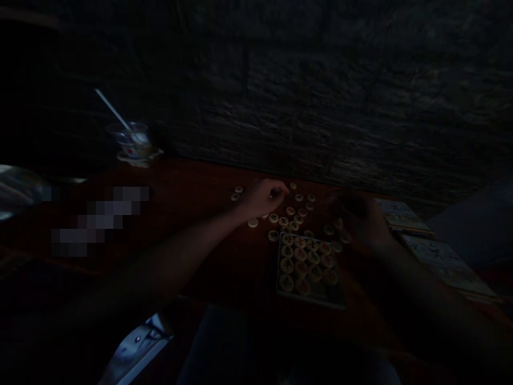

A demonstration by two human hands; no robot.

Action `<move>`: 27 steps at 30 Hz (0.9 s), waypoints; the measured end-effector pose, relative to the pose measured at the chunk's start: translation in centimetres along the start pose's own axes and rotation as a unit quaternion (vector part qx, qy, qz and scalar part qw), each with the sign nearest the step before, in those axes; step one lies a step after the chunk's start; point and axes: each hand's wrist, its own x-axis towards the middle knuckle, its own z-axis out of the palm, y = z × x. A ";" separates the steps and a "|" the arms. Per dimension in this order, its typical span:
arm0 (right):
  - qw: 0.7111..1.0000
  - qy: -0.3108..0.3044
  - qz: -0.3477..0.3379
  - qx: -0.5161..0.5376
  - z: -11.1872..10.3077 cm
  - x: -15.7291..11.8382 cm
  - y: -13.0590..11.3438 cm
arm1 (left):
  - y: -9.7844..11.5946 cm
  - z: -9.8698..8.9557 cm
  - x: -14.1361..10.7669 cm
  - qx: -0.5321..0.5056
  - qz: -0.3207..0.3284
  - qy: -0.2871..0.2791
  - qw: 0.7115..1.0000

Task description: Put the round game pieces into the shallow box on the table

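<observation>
Very dark frame, detail limited. Stone wall fills the background. Counter runs along its foot, reddish-brown. Flat printed boxes, two by the look of it, sit at the right, just beyond the right forearm.

Tray is nearer the person, right of the frame's middle. Holds seated pieces in near-regular rows, red and dark characters up; near right corner is bare.

Left hand is over the counter past the tray, fingers curled toward the thumb. Can't tell if a piece is in the pinch. Right hand is right of the tray, near the boxes, fingers lost in shadow; can't tell if open or gripping.

Cup with a straw stands far left, well apart from the work.

Loose pieces are scattered past the tray, between the hands, a few beside the left wrist, a few by the right hand. Some look blank side up.

My read: step in hand is gathering and arranging, tray part filled. Next move calls for a light rim pinch on one disc, face checked, neighbours undisturbed.
</observation>
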 end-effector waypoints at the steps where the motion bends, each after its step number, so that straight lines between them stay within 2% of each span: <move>1: 1.000 -0.002 0.020 0.002 0.0 0.1 -0.3 | 0.1 0.1 0.1 -0.015 -0.002 0.005 1.000; 3: 0.995 0.001 0.082 0.050 0.1 0.5 -0.8 | 0.3 0.4 0.5 -0.054 -0.017 0.036 0.998; 6: 0.979 -0.032 0.157 0.128 0.1 1.7 -1.4 | 0.5 0.6 1.6 -0.109 -0.040 0.073 0.991; 9: 0.975 -0.031 0.157 0.155 0.5 2.8 -1.5 | 0.9 0.4 3.6 -0.175 -0.091 0.102 0.975; 12: 0.970 -0.004 0.146 0.192 1.4 3.3 -1.5 | 1.5 0.4 6.1 -0.278 -0.176 0.155 0.931; 14: 0.969 0.013 0.135 0.207 2.1 3.2 -1.4 | 1.9 0.7 7.3 -0.305 -0.195 0.192 0.912; 16: 0.967 0.025 0.124 0.221 2.4 2.9 -1.3 | 2.3 1.3 7.6 -0.315 -0.192 0.207 0.906; 18: 0.965 0.030 0.117 0.232 2.4 2.3 -1.1 | 2.6 2.2 6.8 -0.320 -0.185 0.194 0.909; 21: 0.962 0.031 0.117 0.246 2.0 1.4 -0.9 | 3.1 3.3 4.1 -0.333 -0.173 0.108 0.921; 24: 0.951 0.003 0.140 0.275 2.0 0.6 -1.1 | 3.6 3.6 1.5 -0.348 -0.173 0.037 0.921; 27: 0.939 -0.031 0.139 0.312 2.4 0.1 -1.5 | 4.3 3.6 0.7 -0.360 -0.162 -0.012 0.919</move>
